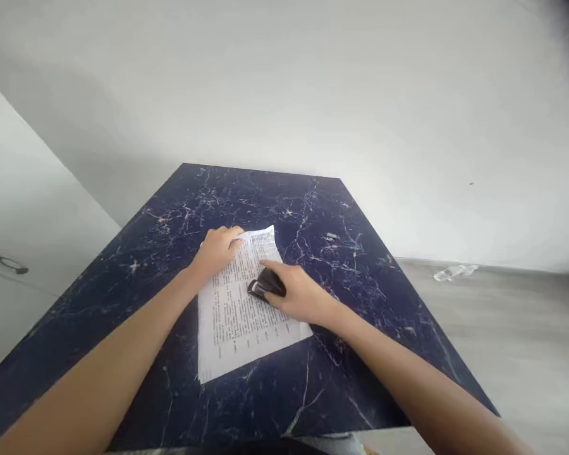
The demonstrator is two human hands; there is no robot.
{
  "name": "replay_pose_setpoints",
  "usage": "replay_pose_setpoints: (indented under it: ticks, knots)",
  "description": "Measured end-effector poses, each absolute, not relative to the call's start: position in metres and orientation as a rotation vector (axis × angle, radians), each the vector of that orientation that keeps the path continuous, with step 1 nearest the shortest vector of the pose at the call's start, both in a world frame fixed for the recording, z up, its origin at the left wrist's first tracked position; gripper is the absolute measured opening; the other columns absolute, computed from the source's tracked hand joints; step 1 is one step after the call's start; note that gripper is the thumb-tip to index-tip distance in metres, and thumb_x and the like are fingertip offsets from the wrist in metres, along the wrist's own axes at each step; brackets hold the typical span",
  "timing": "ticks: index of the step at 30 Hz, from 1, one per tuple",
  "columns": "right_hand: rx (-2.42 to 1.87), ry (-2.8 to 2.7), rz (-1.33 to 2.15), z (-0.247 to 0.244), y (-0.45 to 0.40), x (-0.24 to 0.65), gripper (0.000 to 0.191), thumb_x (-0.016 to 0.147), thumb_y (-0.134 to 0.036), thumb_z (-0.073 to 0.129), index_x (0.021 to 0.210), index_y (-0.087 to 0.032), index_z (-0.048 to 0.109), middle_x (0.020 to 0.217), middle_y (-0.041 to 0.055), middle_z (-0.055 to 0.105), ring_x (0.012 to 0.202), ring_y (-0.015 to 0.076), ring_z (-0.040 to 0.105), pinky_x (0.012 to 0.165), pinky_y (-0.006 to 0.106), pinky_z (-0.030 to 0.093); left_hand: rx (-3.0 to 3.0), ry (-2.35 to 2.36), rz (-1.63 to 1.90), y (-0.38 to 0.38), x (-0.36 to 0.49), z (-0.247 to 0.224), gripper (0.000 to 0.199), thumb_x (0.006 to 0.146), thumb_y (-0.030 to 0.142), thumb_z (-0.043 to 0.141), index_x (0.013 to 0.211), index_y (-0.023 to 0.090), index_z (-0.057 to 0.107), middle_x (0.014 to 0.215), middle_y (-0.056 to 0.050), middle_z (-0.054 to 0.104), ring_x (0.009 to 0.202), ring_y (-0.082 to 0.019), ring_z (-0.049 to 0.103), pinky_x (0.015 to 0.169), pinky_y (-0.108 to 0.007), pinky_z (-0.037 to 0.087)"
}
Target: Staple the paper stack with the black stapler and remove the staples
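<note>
Printed paper sheets (237, 316) lie at a slant on the dark blue marbled table (246, 196), their far right corner raised. My left hand (219, 249) is closed on the far left edge of the paper, thumb on top and fingers at the edge. My right hand (296, 292) grips a black stapler (267, 284) over the middle right of the sheets, index finger stretched along its far side and thumb at its near side. Whether the stapler touches the paper cannot be made out.
A small metallic item (332, 237) lies on the table to the right of the paper. Clear crumpled plastic (455, 272) is on the floor by the wall. At the far left is a dark cord-like object (4, 260). The table's near edge is close to my body.
</note>
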State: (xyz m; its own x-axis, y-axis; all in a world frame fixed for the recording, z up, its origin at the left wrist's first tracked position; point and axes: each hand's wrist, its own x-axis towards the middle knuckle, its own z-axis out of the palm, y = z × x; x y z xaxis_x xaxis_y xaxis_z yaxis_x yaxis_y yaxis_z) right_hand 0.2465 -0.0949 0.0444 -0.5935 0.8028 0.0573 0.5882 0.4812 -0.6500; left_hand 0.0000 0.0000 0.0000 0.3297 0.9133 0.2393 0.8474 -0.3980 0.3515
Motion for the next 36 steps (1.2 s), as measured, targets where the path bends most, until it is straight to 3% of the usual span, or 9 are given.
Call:
replay_pose_setpoints:
  ticks: [3, 6, 11, 16, 19, 25, 28, 31, 36]
  knots:
    - [-1.248, -2.479, 0.828, 0.048, -0.101, 0.237, 0.040, 0.089, -0.015, 0.057, 0.128, -0.018, 0.049, 0.096, 0.0084, 0.070, 0.078, 0.0225, 0.065, 0.062, 0.029, 0.044, 2.417, 1.616, 0.862, -0.002, 0.002, 0.006, 0.037, 0.102, 0.039, 0.049, 0.132, 0.022, 0.060, 0.127, -0.011, 0.068, 0.116, -0.032, 0.060, 0.102, -0.050, 0.042]
    - [-1.355, -2.460, 0.824, 0.052, -0.113, 0.249, 0.036, 0.087, -0.012, 0.055, 0.122, -0.020, 0.052, 0.086, 0.0058, 0.068, 0.070, 0.0211, 0.063, 0.057, 0.028, 0.040, 2.331, 1.637, 1.243, 0.000, -0.002, 0.007, 0.030, 0.102, 0.037, 0.050, 0.127, 0.023, 0.060, 0.129, -0.010, 0.066, 0.116, -0.029, 0.060, 0.104, -0.047, 0.044]
    - [-1.591, -2.227, 0.872, 0.048, -0.145, 0.318, 0.045, 0.090, -0.018, 0.056, 0.135, -0.024, 0.052, 0.100, 0.0098, 0.072, 0.086, 0.0275, 0.070, 0.069, 0.034, 0.051, 2.253, 1.615, 1.469, 0.007, -0.012, 0.001, 0.018, 0.101, 0.032, 0.049, 0.107, 0.020, 0.062, 0.112, -0.010, 0.060, 0.100, -0.024, 0.063, 0.097, -0.041, 0.051]
    - [-1.802, -2.012, 0.854, 0.045, -0.168, 0.384, 0.041, 0.095, -0.035, 0.056, 0.135, -0.026, 0.055, 0.120, 0.0144, 0.070, 0.103, 0.0342, 0.070, 0.084, 0.047, 0.056, 2.193, 1.612, 1.397, 0.007, -0.012, -0.006, 0.017, 0.100, 0.034, 0.051, 0.104, 0.022, 0.062, 0.114, -0.009, 0.055, 0.096, -0.022, 0.064, 0.094, -0.040, 0.052]
    - [-1.774, -1.950, 0.938, 0.048, -0.162, 0.410, 0.051, 0.093, -0.048, 0.063, 0.139, -0.028, 0.055, 0.135, 0.0133, 0.065, 0.114, 0.0356, 0.067, 0.092, 0.052, 0.056, 2.140, 1.605, 1.399, 0.007, -0.012, -0.006, 0.019, 0.101, 0.035, 0.049, 0.102, 0.021, 0.062, 0.114, -0.009, 0.054, 0.098, -0.022, 0.063, 0.094, -0.040, 0.052]
    - [-1.647, -1.762, 0.493, 0.043, -0.076, 0.423, 0.059, 0.103, -0.065, 0.034, 0.124, -0.023, 0.070, 0.131, 0.0114, 0.069, 0.127, 0.0333, 0.061, 0.111, 0.055, 0.046, 2.014, 1.673, 1.463, 0.012, -0.019, -0.003, 0.027, 0.102, 0.035, 0.042, 0.097, 0.020, 0.064, 0.102, -0.009, 0.056, 0.104, -0.025, 0.058, 0.094, -0.041, 0.050]
    - [-1.641, -2.168, 0.434, 0.025, -0.033, 0.398, 0.069, 0.100, -0.070, 0.038, 0.152, -0.026, 0.049, 0.163, 0.0086, 0.038, 0.149, 0.0341, 0.036, 0.122, 0.056, 0.031, 1.949, 1.707, 1.434, 0.014, -0.023, -0.005, 0.028, 0.101, 0.036, 0.043, 0.095, 0.021, 0.065, 0.099, -0.008, 0.056, 0.097, -0.024, 0.059, 0.094, -0.041, 0.050]
    - [-1.723, -2.410, 0.363, 0.005, -0.015, 0.360, 0.085, 0.099, -0.075, 0.032, 0.165, -0.024, 0.022, 0.172, 0.0082, 0.010, 0.158, 0.0332, 0.003, 0.127, 0.057, 0.009, 1.885, 1.724, 1.414, 0.018, -0.028, -0.010, 0.032, 0.101, 0.040, 0.042, 0.094, 0.021, 0.067, 0.098, -0.008, 0.057, 0.094, -0.024, 0.061, 0.091, -0.041, 0.050]
    - [-1.736, -2.466, 0.241, -0.009, -0.012, 0.289, 0.085, 0.099, -0.078, 0.022, 0.166, -0.025, 0.019, 0.172, 0.0102, 0.002, 0.158, 0.0336, -0.006, 0.126, 0.058, -0.002, 1.680, 1.681, 1.538, 0.032, -0.042, -0.020, 0.029, 0.097, 0.040, 0.047, 0.089, 0.022, 0.069, 0.101, -0.006, 0.062, 0.082, -0.019, 0.064, 0.074, -0.032, 0.052]
